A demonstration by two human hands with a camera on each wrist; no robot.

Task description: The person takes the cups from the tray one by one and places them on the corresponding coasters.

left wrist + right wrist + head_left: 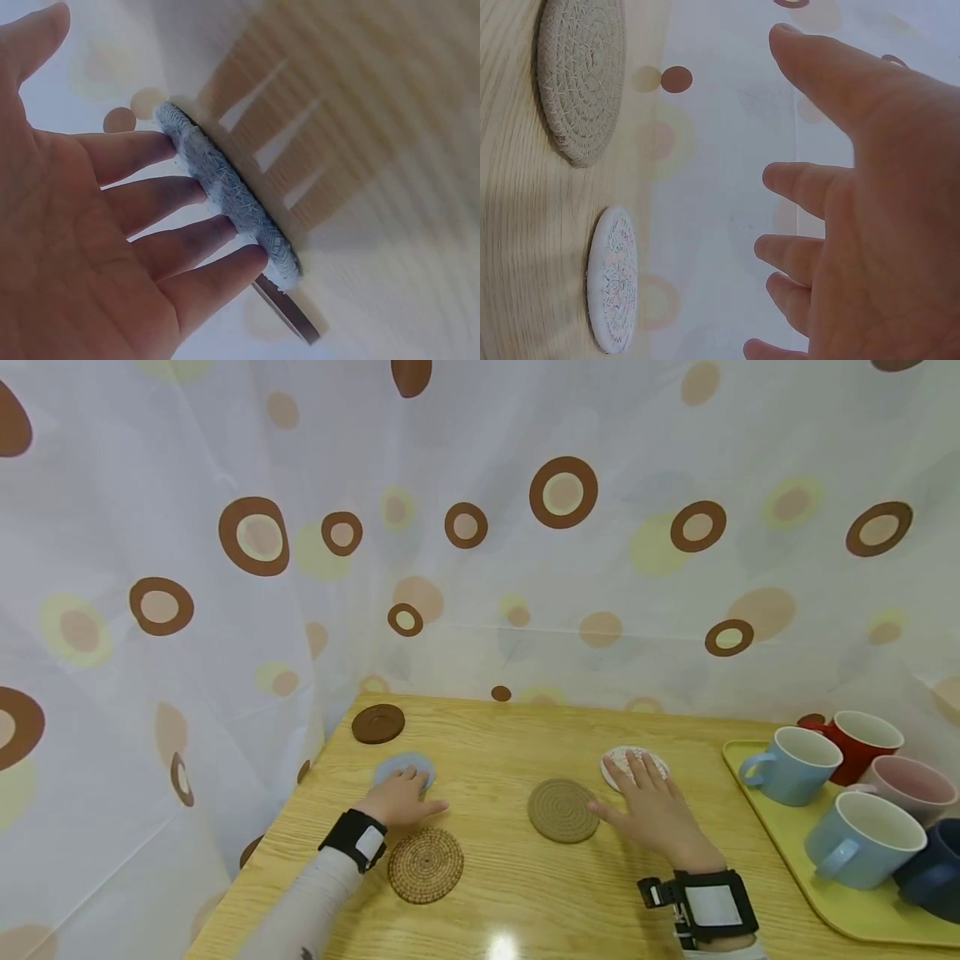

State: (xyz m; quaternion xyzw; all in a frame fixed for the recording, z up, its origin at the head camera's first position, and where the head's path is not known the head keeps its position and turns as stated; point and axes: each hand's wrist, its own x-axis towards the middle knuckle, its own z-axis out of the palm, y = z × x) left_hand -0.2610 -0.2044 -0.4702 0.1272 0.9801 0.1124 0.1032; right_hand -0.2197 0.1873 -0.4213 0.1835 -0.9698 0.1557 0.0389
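My left hand [397, 797] reaches to a light blue woven coaster [232, 195], its straight fingers resting at the coaster's near edge with the thumb spread away. Just below that wrist lies a round brown wicker coaster [426, 865]. My right hand [654, 810] hovers with fingers spread over the table, holding nothing. In the head view its fingertips overlap a white coaster with a reddish pattern [615, 281]; the right wrist view shows a gap between them. Beside its thumb lies a tan coiled-rope coaster [564, 811].
A dark brown round coaster [378, 723] lies at the table's far left corner. To the right, a yellow tray [806, 868] bears several mugs, among them a light blue mug [798, 768] and a red mug [862, 747]. A dotted curtain [480, 577] hangs behind the wooden table [487, 735].
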